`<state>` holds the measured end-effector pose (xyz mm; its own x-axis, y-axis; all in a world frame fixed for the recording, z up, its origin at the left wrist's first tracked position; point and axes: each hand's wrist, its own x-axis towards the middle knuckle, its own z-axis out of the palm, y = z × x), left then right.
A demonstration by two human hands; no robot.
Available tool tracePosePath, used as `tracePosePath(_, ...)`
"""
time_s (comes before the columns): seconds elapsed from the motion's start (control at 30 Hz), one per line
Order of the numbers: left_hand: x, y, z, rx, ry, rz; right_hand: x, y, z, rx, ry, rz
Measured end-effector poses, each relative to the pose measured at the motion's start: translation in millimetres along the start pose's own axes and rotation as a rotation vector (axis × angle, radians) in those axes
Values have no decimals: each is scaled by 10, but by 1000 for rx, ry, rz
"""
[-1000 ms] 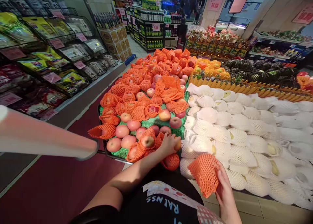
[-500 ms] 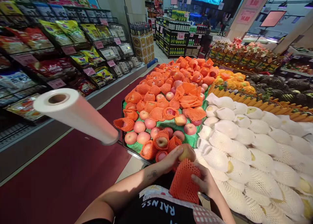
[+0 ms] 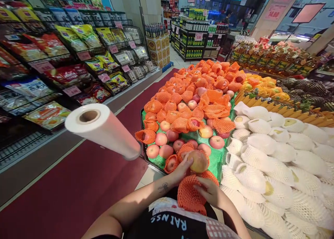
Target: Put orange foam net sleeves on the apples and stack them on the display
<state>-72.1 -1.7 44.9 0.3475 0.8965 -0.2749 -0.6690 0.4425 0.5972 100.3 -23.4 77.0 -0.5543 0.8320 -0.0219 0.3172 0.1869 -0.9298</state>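
A person stands at a supermarket fruit display, seen from their own head. Their left hand [image 3: 182, 169] curls its grip around a pink-yellow apple [image 3: 198, 161], lifted just above the near edge of the green-lined apple bin [image 3: 221, 159]. The right hand [image 3: 211, 193] pinches an orange foam net sleeve [image 3: 190, 195] directly beneath the apple, its mouth turned up towards the fruit, so the two touch. Behind lie loose apples and more netted ones. To the right, white-netted fruit [image 3: 263, 155] fills the neighbouring bin. A roll of plastic bags [image 3: 104, 129] juts in from the left, near the apples.
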Motion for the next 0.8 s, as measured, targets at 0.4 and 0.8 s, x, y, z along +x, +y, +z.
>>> tracePosePath(0.4, -137, 165, -315, 236, -423, -174, 53, -7, 81, 63, 663, -77)
tracePosePath(0.8, 120, -47, 201, 693, -821, -529, -529, 124, -117, 126, 816, 106)
